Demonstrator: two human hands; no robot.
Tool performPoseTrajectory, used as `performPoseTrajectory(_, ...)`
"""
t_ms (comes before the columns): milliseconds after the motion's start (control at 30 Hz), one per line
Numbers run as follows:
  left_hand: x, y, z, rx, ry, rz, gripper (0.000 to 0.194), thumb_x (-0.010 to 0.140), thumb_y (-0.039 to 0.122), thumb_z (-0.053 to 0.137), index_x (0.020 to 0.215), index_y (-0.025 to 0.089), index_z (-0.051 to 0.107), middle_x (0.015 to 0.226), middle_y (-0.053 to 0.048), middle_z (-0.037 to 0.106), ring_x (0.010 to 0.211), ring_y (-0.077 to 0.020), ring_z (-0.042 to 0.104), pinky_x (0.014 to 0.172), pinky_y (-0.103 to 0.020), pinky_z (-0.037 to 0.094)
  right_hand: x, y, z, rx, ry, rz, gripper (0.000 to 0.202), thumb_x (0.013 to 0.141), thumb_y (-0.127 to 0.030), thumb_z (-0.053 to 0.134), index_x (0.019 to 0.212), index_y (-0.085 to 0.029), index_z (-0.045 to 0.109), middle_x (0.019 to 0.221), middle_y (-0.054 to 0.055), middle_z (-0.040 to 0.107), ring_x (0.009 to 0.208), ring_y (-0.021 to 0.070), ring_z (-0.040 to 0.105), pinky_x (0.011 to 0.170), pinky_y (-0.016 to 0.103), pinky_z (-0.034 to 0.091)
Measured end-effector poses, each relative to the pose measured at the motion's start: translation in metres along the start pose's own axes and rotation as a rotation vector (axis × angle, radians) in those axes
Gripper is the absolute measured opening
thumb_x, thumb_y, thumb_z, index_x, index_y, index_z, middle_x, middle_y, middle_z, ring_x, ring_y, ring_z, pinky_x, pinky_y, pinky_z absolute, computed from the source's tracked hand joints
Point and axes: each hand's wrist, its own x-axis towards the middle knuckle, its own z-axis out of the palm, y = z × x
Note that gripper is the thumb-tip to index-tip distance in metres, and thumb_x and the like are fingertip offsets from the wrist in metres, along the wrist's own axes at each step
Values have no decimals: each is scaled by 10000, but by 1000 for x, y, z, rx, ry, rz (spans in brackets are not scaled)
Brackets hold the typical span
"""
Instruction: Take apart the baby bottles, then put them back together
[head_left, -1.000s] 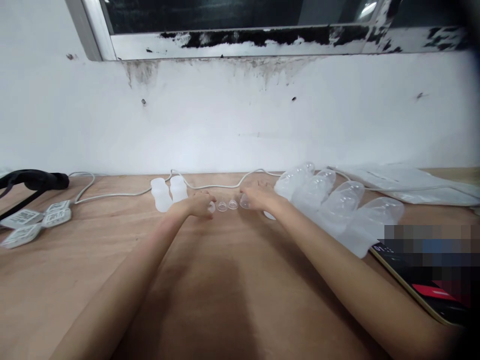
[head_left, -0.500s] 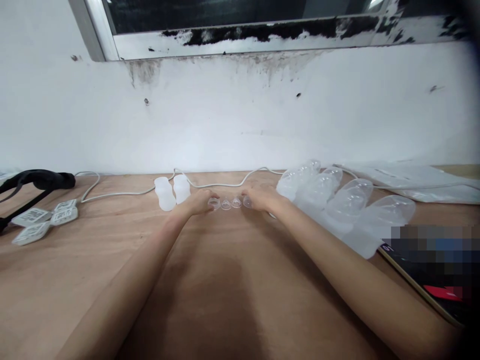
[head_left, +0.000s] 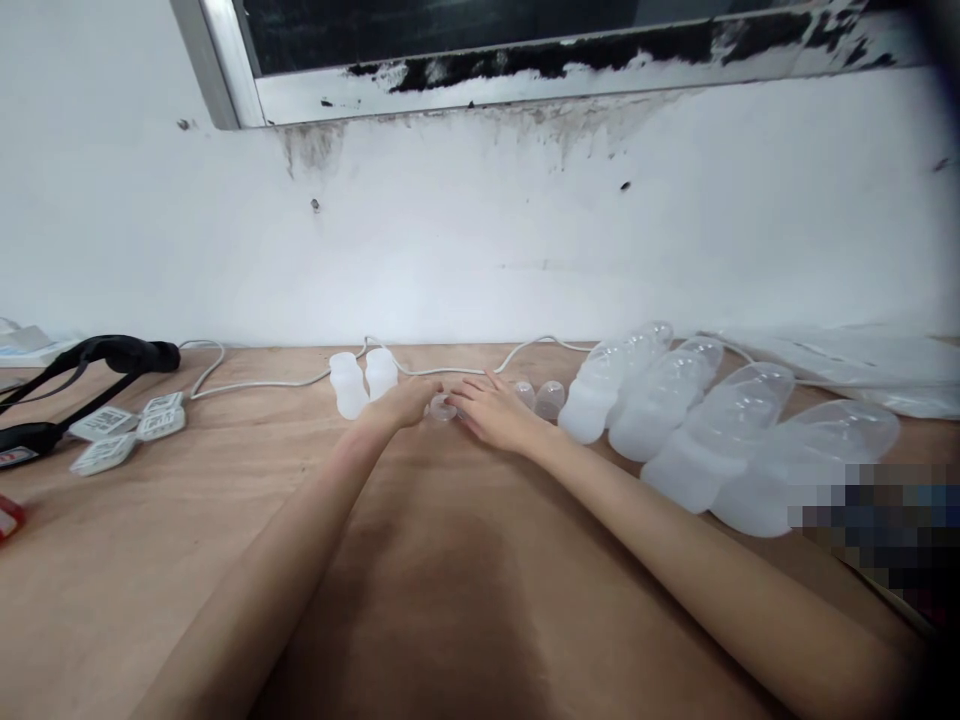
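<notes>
My left hand (head_left: 411, 402) reaches to the far middle of the table, its thumb and fingers closed about a small clear teat-shaped piece at its fingertips. Right beside it, another clear teat-shaped piece (head_left: 442, 409) stands between the two hands. My right hand (head_left: 491, 410) lies over that spot with fingers stretched out and a little apart, their tips touching this piece. Anything under the right palm is hidden. Just right of the right hand stand two clear domed caps (head_left: 551, 400). Two frosted white waisted bottles (head_left: 349, 386) stand left of the left hand.
Several frosted bottles with clear domed tops (head_left: 686, 430) stand on the right. A white cable (head_left: 255, 386) runs along the wall. At left lie a black strap (head_left: 120, 352) and white labelled packets (head_left: 105, 452). Clear plastic sheeting (head_left: 862, 370) lies at the back right.
My right hand has moved left, close to the left hand, uncovering two domed caps. The row of clear pieces is now mostly covered by the hands. The view has shifted slightly left.
</notes>
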Motion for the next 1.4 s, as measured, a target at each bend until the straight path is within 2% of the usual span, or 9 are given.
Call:
performPoseTrajectory(233, 2, -1, -4, 19, 39, -2, 485, 632, 26, 504, 1104, 134, 485, 1068, -84, 546, 989, -204, 503, 819, -263, 379, 1, 2, 2, -3, -27, 11, 285, 773, -171, 443, 1038, -170, 549, 1035, 70, 551, 1060, 205, 407, 996, 453, 78)
performPoseTrajectory(333, -9, -3, -33, 26, 124, -36, 453, 691, 114, 490, 1140, 150, 450, 1133, -81, 493, 1031, -192, 462, 871, -274, 344, 0, 0, 1, 10, -45, 26, 311, 765, -183, 468, 1070, -173, 526, 1029, 79, 550, 1063, 201, 413, 997, 455, 68)
performPoseTrajectory(433, -31, -17, -69, 73, 314, -115, 443, 713, 256, 514, 1144, 182, 443, 1174, -54, 456, 1085, -198, 402, 948, -315, 261, -2, -2, -2, 54, -40, 38, 325, 769, -190, 467, 1091, -166, 504, 1076, 89, 533, 1099, 200, 394, 1003, 445, 62)
performPoseTrajectory(533, -58, -42, -90, 74, 327, -361, 648, 647, 421, 572, 1223, 221, 350, 1261, -71, 360, 1167, -273, 291, 953, -412, 228, 7, -9, -9, 228, 12, 105, 405, 793, -246, 438, 1184, -143, 410, 1192, 103, 463, 1134, 188, 375, 1011, 401, 117)
performPoseTrajectory(667, -79, -75, -85, -106, 91, -517, 908, 551, 460, 615, 1296, 136, 208, 1267, -150, 336, 1129, -272, 363, 889, -348, 339, 47, -22, -15, 616, 93, 246, 641, 748, -364, 493, 1282, -121, 235, 1284, 128, 357, 1148, 178, 371, 932, 304, 303)
performPoseTrajectory(767, -79, -86, -76, -272, 4, -498, 791, 565, 427, 596, 1248, 153, 305, 1192, -118, 438, 1003, -214, 492, 821, -282, 401, 83, -31, -14, 741, 128, 197, 774, 663, -346, 590, 1293, -131, 195, 1307, 130, 314, 1132, 190, 384, 878, 282, 347)
performPoseTrajectory(867, -74, -86, -71, -362, -29, -487, 637, 582, 392, 579, 1154, 158, 426, 1140, -105, 485, 874, -188, 555, 730, -259, 447, 103, -35, -11, 696, 87, 147, 647, 656, -254, 592, 1231, -147, 317, 1200, 102, 447, 1024, 192, 468, 817, 281, 373)
performPoseTrajectory(1200, -69, -85, -68, -440, -25, -419, 612, 576, 374, 589, 1133, 168, 443, 1132, -94, 493, 829, -174, 573, 717, -262, 457, 96, -34, -13, 583, 75, 156, 537, 673, -245, 570, 1169, -178, 377, 1096, 74, 508, 918, 175, 502, 764, 275, 382)
performPoseTrajectory(1400, -73, -83, -76, -340, -19, -448, 726, 551, 428, 588, 1190, 167, 364, 1168, -99, 466, 967, -200, 516, 779, -268, 428, 81, -33, -35, 473, 52, 180, 722, 696, -349, 561, 1295, -161, 205, 1208, 136, 398, 1053, 233, 426, 840, 336, 355)
